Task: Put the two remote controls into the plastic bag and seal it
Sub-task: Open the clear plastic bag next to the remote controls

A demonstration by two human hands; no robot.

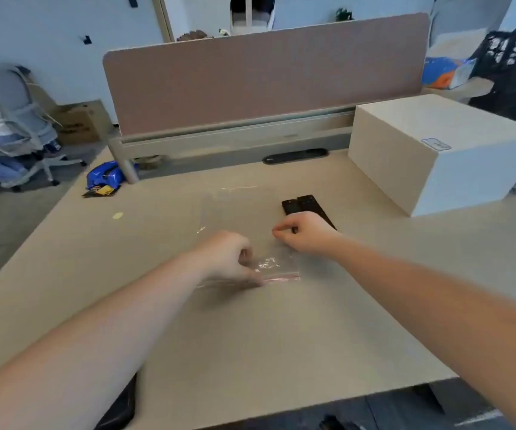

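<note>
A clear plastic bag (238,218) lies flat on the beige desk (95,274), its pink-striped zip edge (281,277) nearest me. My left hand (228,256) pinches the bag at that zip edge. Two black remote controls (300,204) lie side by side just right of the bag. My right hand (304,232) rests over their near ends, fingers curled, thumb and forefinger pinched at the bag's right edge. Whether it grips the bag or a remote is not clear.
A large white box (443,150) stands at the back right of the desk. A brown partition screen (266,79) closes off the far edge. A blue wrapper (104,178) lies on the floor at the far left, near a person on an office chair (11,125).
</note>
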